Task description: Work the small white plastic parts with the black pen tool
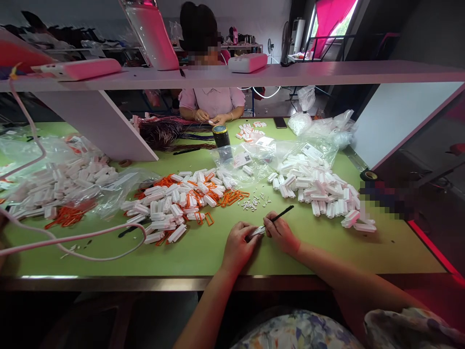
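Note:
My left hand is closed around a white plastic connector housing, low over the green table. My right hand pinches a thin black pen-like tool, its rear end pointing up and right. The tool's tip is at or beside the housing, hidden by my fingers. Just beyond my hands lies a scatter of tiny white pieces. A heap of white housings mixed with orange frames sits to the left. On the right is another pile of white housings.
A shelf spans the table at head height, bearing a power bank. A white cable loops across the left. Plastic bags and a dark can stand beyond the piles. A co-worker sits opposite, hands together.

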